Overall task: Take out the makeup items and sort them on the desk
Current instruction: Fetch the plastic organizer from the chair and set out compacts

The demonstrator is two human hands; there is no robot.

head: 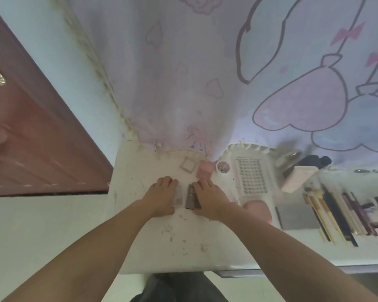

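Observation:
Both hands rest on the white desk [153, 243], side by side. My left hand [162, 197] lies flat with its fingers on a pale translucent compact [177, 196]. Just right of it, my right hand [208, 198] touches a dark slim palette [190, 197] from the right side. Beyond the hands sit a clear square case [187, 165], a pink square compact [204, 170] and a round white jar [223, 167]. A clear lash tray [251, 177] lies farther right, with a pink puff [259, 209] at its near end.
A row of pencils and brushes [336, 214] fills the desk's right side, next to a grey flat case [298, 217] and a beige box [297, 176]. A patterned curtain [227, 73] hangs behind the desk. A brown door [31, 138] stands left.

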